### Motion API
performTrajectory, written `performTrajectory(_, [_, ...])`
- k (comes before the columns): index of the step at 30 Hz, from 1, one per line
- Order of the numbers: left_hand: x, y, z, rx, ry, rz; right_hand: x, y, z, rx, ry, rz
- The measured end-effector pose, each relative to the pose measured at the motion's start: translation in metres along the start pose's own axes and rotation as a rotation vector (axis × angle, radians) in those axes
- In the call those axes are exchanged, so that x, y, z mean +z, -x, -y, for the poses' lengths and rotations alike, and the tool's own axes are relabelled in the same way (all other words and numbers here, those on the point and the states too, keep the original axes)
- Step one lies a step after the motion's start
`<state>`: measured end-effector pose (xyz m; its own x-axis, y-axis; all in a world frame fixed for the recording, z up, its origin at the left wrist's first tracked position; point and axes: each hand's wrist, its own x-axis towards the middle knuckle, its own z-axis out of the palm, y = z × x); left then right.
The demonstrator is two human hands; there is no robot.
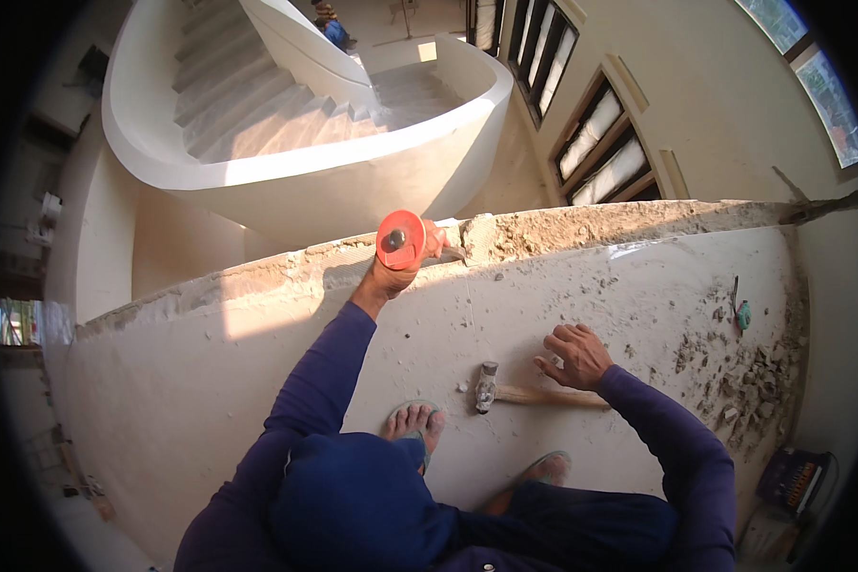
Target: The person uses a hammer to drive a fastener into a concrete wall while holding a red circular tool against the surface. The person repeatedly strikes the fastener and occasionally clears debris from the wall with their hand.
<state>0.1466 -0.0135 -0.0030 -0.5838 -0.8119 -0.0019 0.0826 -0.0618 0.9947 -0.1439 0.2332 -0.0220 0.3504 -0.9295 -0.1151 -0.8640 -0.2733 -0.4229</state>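
Note:
My left hand (391,278) is wrapped round a chisel with a round orange-red hand guard (412,250) and a dark striking end. The chisel's tip rests at the broken edge of a rough mortar strip (543,236) along the floor's far edge. To the right, my right hand (578,357) hovers or rests with bent, parted fingers and nothing in it; contact with the floor cannot be made out. Just below that hand lies a hammer (487,388) with a grey steel head and a wooden handle (543,395), whose end is partly hidden by my forearm.
Beyond the edge is a drop to a white curved staircase (305,162) and tall windows (605,143). Broken mortar rubble (757,386) covers the floor at right, near a small green tool or reel (741,315). A dark bucket (793,480) stands at lower right. A person (330,24) sits far off.

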Motion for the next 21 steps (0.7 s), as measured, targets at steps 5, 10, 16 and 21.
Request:
performTrajectory(5, [-0.002, -0.002, 0.002, -0.008, -0.001, 0.021, -0.009, -0.118, -0.009, 0.067, -0.081, -0.233])
performTrajectory(10, [0.001, -0.001, 0.000, -0.035, -0.039, 0.042, 0.002, -0.199, -0.012, 0.137, 0.108, -0.175])
performTrajectory(16, [0.003, -0.003, -0.002, 0.022, -0.138, 0.083, 0.013, -0.221, -0.026, 0.317, 0.164, 0.049])
performTrajectory(21, [-0.001, -0.001, -0.001, 0.025, -0.061, 0.078, -0.001, -0.226, -0.023, 0.311, 0.051, -0.022])
